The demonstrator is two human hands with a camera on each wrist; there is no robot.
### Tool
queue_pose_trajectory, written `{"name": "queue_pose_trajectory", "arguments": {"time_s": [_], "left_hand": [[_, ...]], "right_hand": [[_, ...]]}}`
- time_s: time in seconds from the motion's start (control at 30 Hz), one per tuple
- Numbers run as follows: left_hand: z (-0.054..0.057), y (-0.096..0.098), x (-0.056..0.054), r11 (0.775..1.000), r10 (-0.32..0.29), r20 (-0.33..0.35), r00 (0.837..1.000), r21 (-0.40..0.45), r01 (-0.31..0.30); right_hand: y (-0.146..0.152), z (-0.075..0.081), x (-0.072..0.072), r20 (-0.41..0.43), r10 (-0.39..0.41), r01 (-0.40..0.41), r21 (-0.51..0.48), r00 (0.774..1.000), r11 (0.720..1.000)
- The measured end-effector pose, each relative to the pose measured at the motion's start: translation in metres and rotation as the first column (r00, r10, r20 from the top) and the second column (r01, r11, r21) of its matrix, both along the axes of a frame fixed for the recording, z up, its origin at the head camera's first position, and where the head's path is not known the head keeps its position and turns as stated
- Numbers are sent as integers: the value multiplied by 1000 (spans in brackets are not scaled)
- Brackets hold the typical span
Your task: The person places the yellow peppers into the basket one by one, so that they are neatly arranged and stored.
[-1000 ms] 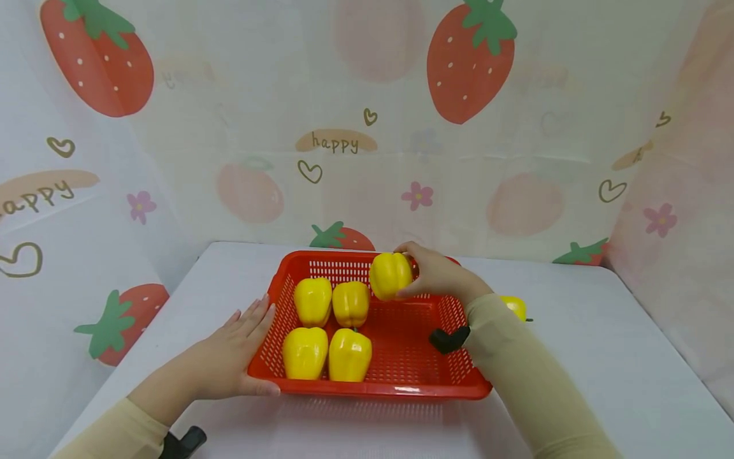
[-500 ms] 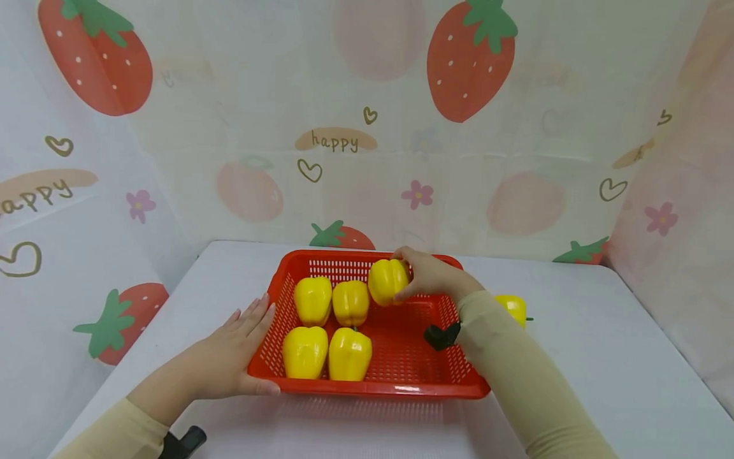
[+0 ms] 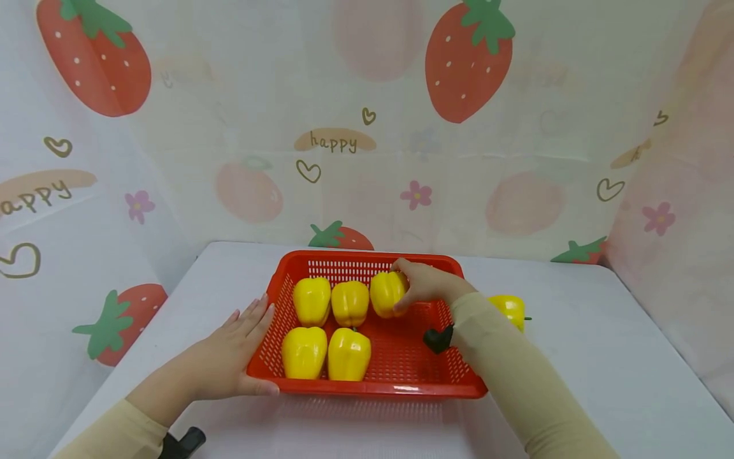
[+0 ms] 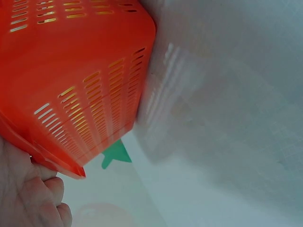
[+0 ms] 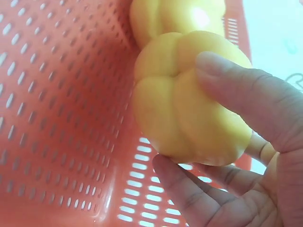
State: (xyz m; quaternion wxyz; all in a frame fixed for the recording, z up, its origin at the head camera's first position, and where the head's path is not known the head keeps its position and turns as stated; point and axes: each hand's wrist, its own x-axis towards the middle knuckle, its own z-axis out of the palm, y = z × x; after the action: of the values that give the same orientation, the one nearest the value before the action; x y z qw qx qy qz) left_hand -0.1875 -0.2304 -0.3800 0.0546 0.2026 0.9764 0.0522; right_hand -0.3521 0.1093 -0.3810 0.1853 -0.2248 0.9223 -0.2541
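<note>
A red slotted plastic basket point(image 3: 424, 389) holds several yellow bell peppers. My right hand point(image 3: 430, 284) grips one yellow bell pepper point(image 3: 387, 294) inside it at the back, right of the two back-row peppers. In the right wrist view, the thumb point(image 5: 218, 64) lies across the held bell pepper point(image 5: 189, 109) and the fingers are around its underside. My left hand point(image 3: 229, 357) rests on the basket's left rim with fingers straight, the thumb at the front corner. The left wrist view shows the left fingers point(image 4: 52, 189) under the rim, outside the basket wall point(image 4: 94, 104).
Back-row bell peppers point(image 3: 312, 301) and front-row bell peppers point(image 3: 350, 354) fill the basket's left half. Another yellow bell pepper point(image 3: 510, 309) lies on the white table point(image 3: 602, 357) to the right, partly behind the right sleeve point(image 3: 510, 370). A strawberry-print cloth point(image 3: 344, 76) stands behind the table.
My right hand has lowered the bell pepper further into the basket, beside the back row. The left hand stays in place at the rim.
</note>
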Motion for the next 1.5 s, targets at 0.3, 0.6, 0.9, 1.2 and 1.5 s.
{"name": "queue_pose_trajectory", "arguments": {"time_s": [0.3,0.6,0.9,1.2,1.5], "left_hand": [[1,-1,1,1000,-9,-10,1000,-7,8],[1,-2,2,1000,-16,-25,1000,-4,16],[-1,-2,1,1000,-5,-11,1000,1,5],[-1,-1,0,1000,-13,-20,1000,2,13],[-2,0,0,1000,-5,-17,1000,0,5]], "right_hand": [[-7,-10,-3,-24,24,-23,41,999,999],[-10,-14,-3,-14,23,-22,63,1000,998],[-3,-7,-3,16,31,-32,44,999,999],[9,4,-3,52,-19,20,-26,998,999],[20,17,-4,17,-20,22,-105,1000,994]]}}
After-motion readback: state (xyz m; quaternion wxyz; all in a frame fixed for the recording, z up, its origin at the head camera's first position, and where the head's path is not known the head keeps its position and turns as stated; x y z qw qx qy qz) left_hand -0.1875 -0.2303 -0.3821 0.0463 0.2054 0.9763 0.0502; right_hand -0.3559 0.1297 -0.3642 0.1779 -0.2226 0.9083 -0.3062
